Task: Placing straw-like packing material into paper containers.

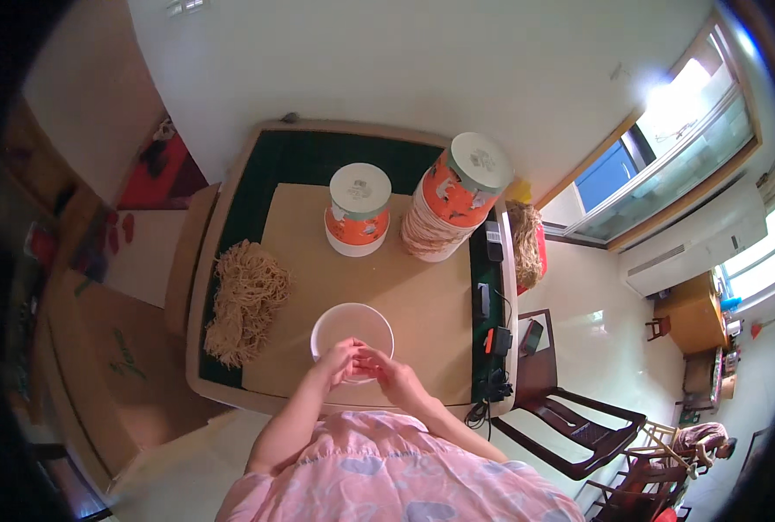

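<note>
Beneath hands (340,358), open white tub (352,323); hands meet over near side, whether grasping anything, cannot tell.

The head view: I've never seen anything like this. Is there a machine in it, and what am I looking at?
No machine: these are a person's bare hands. A wide-angle camera on the head looks down, so straight edges look bent. The left hand and right hand meet over the near side of an open white tub; whether they hold anything between them cannot be seen. The tub stands on a brown sheet covering part of a green tabletop. To the left lies a heap of tan strands. Farther back stand a short stack and a tall stack of upturned orange-and-white tubs.
</note>
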### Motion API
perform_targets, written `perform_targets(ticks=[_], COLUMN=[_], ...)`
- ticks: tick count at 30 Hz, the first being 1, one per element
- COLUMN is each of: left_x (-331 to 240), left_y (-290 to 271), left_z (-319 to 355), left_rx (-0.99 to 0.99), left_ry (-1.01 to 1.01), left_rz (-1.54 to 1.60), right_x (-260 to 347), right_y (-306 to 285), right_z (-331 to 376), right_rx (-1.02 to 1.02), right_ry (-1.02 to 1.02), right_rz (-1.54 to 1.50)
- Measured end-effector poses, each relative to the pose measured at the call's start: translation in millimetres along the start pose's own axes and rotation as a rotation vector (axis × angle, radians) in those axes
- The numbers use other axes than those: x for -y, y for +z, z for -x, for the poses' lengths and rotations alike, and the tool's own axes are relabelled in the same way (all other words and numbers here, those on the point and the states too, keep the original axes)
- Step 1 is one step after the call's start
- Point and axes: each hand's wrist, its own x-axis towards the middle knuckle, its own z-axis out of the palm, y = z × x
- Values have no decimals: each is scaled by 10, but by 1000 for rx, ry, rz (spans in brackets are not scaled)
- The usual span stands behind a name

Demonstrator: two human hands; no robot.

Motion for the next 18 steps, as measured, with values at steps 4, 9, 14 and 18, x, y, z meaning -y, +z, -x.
perform_targets(ticks=[4, 9, 14, 18], left_x=[87, -39, 127, 191], left_y=[-138, 87, 3, 7], left_z=[-124, 14, -131, -160], left_rx=[103, -63, -248, -321], left_ry=[-111, -127, 38, 199], left_rz=[155, -3, -354, -632], right_x=[166, -67, -196, -51], right_y=[12, 80, 86, 71], right_z=[-98, -101, -91, -83], right_rx=[-24, -123, -207, -322], right_ry=[-101, 118, 94, 75], right_rz=[169, 199, 295, 376])
